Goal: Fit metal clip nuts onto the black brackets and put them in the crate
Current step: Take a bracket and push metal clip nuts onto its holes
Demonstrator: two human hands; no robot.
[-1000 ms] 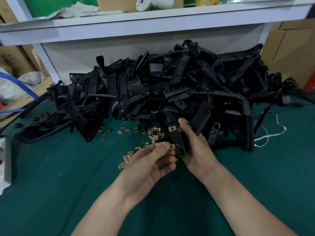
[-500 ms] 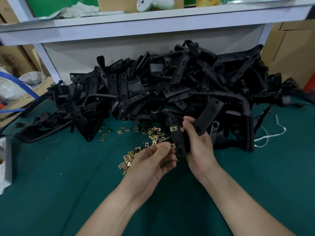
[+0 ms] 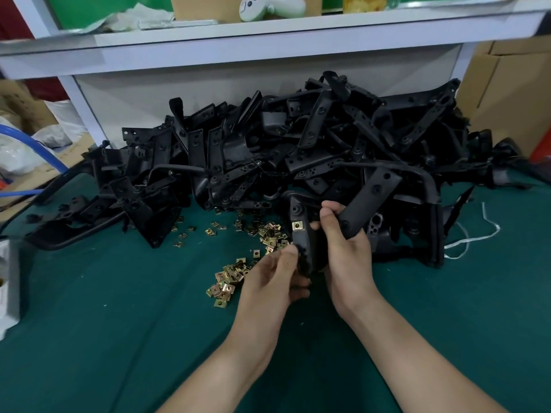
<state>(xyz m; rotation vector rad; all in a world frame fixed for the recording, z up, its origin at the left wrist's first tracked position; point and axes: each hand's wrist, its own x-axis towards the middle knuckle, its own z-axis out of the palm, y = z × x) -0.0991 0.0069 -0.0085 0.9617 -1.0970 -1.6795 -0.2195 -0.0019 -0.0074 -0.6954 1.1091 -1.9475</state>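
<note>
Black bracket (image 3: 305,242), with one brass-coloured clip nut (image 3: 296,225) seated near its upper end, is held upright above the green mat (image 3: 119,323) at mid-bench. The right hand (image 3: 348,251) wraps it from three o'clock, thumb at the top. The left hand (image 3: 274,275) pinches the lower end from seven o'clock, thumb pressed to the edge. Whether another nut lies under that thumb cannot be told.

The likely trouble is a nut pushed on askew, so that it misses its hole or springs off into the loose nuts (image 3: 229,281) at nine o'clock of the left hand, where it would be lost among the others. A long black strap (image 3: 369,198) rising from the right fingers toward one o'clock sits close to the heap (image 3: 298,144) and could snag there as the part is lifted away.

Counted: two hands, one bracket in work, one fitted nut showing. The loose nuts run to several dozen, trailing toward eleven o'clock, and are too many to count exactly. The heap at twelve o'clock holds dozens of brackets. No crate is in view.
</note>
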